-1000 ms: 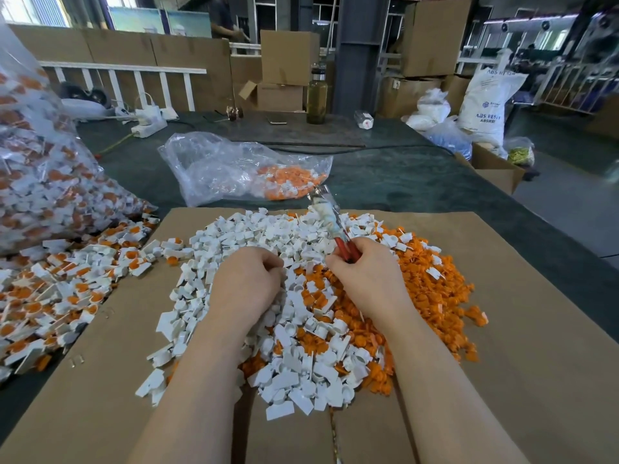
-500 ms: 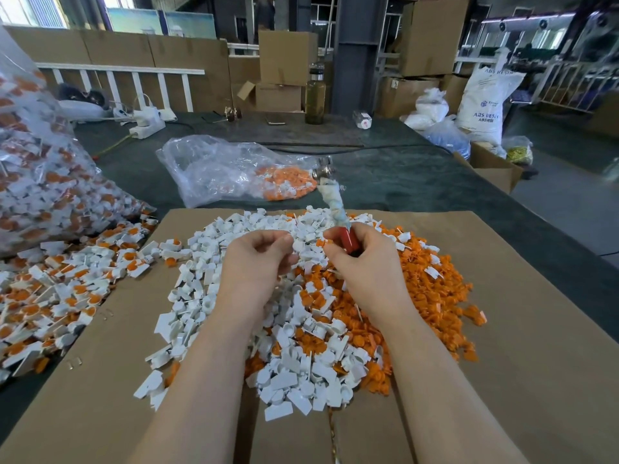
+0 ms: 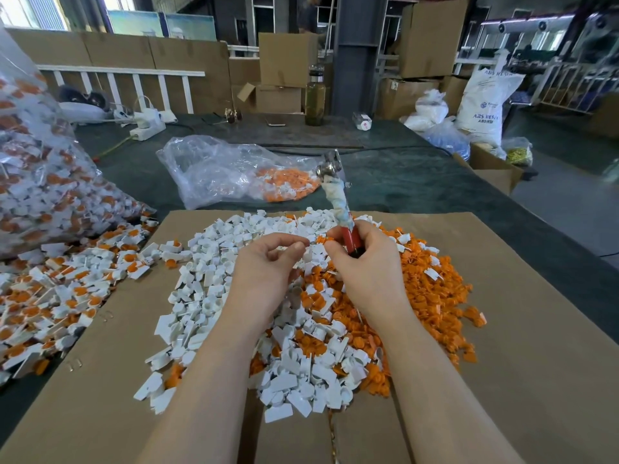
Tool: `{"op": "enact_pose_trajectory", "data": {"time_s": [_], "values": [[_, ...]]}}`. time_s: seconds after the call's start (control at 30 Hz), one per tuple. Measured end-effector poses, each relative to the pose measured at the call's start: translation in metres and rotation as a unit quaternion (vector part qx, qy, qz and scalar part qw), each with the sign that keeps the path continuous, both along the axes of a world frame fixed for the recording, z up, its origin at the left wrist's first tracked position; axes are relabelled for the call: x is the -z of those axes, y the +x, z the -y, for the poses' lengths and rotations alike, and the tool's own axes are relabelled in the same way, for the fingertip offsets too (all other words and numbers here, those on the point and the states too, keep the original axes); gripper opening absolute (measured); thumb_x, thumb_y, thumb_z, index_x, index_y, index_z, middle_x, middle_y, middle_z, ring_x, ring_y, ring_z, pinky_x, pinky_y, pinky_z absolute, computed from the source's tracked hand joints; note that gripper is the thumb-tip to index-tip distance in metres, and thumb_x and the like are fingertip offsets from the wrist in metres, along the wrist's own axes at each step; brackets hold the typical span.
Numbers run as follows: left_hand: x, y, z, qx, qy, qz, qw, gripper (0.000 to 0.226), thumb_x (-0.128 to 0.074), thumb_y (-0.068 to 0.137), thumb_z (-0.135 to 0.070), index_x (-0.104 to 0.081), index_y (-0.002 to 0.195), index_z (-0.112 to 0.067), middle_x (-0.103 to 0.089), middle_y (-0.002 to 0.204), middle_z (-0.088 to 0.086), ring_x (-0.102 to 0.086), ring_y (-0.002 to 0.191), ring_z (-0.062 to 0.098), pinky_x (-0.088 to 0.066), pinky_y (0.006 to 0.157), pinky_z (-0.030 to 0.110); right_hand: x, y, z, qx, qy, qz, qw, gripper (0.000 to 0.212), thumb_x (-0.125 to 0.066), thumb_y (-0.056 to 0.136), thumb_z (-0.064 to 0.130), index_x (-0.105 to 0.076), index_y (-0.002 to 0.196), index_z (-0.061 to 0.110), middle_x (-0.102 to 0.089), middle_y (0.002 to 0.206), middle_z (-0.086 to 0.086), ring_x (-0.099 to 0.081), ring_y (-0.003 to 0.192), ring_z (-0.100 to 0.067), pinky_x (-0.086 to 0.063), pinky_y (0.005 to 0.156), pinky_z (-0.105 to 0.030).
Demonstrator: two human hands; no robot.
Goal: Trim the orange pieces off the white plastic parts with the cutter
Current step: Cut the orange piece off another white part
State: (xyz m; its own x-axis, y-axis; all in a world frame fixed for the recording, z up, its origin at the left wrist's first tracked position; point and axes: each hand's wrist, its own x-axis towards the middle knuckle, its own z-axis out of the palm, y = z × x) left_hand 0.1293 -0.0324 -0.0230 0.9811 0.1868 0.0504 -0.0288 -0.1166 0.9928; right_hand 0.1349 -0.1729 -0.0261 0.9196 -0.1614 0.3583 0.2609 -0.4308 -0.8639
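A cardboard sheet (image 3: pixel 502 329) on the table carries a heap of white plastic parts (image 3: pixel 214 296) and orange pieces (image 3: pixel 432 283). The right hand (image 3: pixel 365 266) clenches the cutter (image 3: pixel 338 199) by its red handles, long axis upright, head pointing away. The left hand (image 3: pixel 268 262), just beside it, pinches something small I cannot make out, with its fingertips toward the handles, below the cutter's head.
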Motion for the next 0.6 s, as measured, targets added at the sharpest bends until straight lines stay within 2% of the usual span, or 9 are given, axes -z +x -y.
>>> {"op": "enact_pose_trajectory", "data": {"time_s": [0.07, 0.23, 0.3, 0.37, 0.43, 0.53, 0.6], "values": [[-0.0003, -0.0005, -0.0001, 0.001, 0.036, 0.012, 0.999, 0.015, -0.064, 0.095, -0.028, -0.072, 0.086, -0.034, -0.070, 0.071, -0.009, -0.053, 0.042, -0.003, -0.042, 0.043, 0.010, 0.0000, -0.0004, 0.0003, -0.002, 0.006, 0.001, 1.000, 0.004, -0.067, 0.089, 0.028, -0.063, 0.089, 0.028, -0.061, 0.076, 0.011, -0.056, 0.069, -0.006, -0.047, 0.063, -0.025], [0.0006, -0.0004, 0.0007, 0.009, 0.058, 0.020, 0.998, 0.015, -0.061, 0.097, -0.029, -0.071, 0.086, -0.030, -0.058, 0.047, -0.012, -0.048, 0.039, 0.000, -0.039, 0.040, 0.012, -0.0002, -0.0008, 0.0007, 0.002, 0.015, 0.001, 1.000, 0.003, -0.065, 0.090, 0.028, -0.064, 0.092, 0.026, -0.059, 0.075, 0.010, -0.054, 0.068, -0.007, -0.043, 0.061, -0.023], [-0.0003, -0.0007, 0.0024, 0.019, 0.022, 0.007, 1.000, 0.013, -0.062, 0.097, -0.024, -0.072, 0.089, -0.023, -0.066, 0.055, -0.006, -0.058, 0.046, 0.004, -0.049, 0.045, 0.016, -0.0006, -0.0011, 0.0007, 0.003, 0.015, 0.004, 1.000, 0.002, -0.065, 0.090, 0.027, -0.064, 0.091, 0.025, -0.060, 0.075, 0.009, -0.054, 0.069, -0.007, -0.044, 0.062, -0.023], [-0.0019, -0.0011, 0.0041, 0.026, -0.014, -0.014, 0.999, 0.011, -0.063, 0.096, -0.020, -0.072, 0.094, -0.014, -0.074, 0.068, 0.002, -0.066, 0.056, 0.011, -0.060, 0.057, 0.025, -0.0006, -0.0012, 0.0007, 0.004, 0.011, 0.003, 1.000, 0.003, -0.066, 0.090, 0.027, -0.064, 0.091, 0.025, -0.061, 0.076, 0.009, -0.056, 0.071, -0.008, -0.048, 0.064, -0.025], [-0.0030, -0.0014, 0.0052, 0.021, -0.041, -0.027, 0.999, 0.010, -0.065, 0.095, -0.019, -0.072, 0.093, -0.011, -0.075, 0.073, 0.007, -0.068, 0.059, 0.015, -0.062, 0.065, 0.031, -0.0007, -0.0015, 0.0009, 0.006, 0.003, 0.002, 1.000, 0.004, -0.066, 0.090, 0.027, -0.065, 0.093, 0.024, -0.061, 0.077, 0.010, -0.057, 0.072, -0.008, -0.048, 0.064, -0.024], [-0.0036, -0.0004, 0.0050, 0.001, -0.064, -0.017, 0.998, 0.010, -0.067, 0.093, -0.018, -0.073, 0.086, -0.012, -0.075, 0.071, 0.007, -0.068, 0.058, 0.013, -0.058, 0.059, 0.025, -0.0012, -0.0017, 0.0009, 0.007, -0.010, 0.007, 1.000, 0.008, -0.066, 0.091, 0.028, -0.065, 0.097, 0.024, -0.060, 0.078, 0.012, -0.056, 0.072, -0.007, -0.046, 0.064, -0.024], [-0.0038, 0.0000, 0.0048, 0.000, -0.078, -0.006, 0.997, 0.008, -0.066, 0.093, -0.015, -0.072, 0.088, -0.012, -0.075, 0.072, 0.005, -0.071, 0.062, 0.013, -0.057, 0.059, 0.021, -0.0015, -0.0024, 0.0005, 0.005, -0.016, 0.010, 1.000, 0.009, -0.066, 0.090, 0.028, -0.064, 0.098, 0.024, -0.062, 0.081, 0.011, -0.058, 0.075, -0.007, -0.051, 0.067, -0.028]]}}
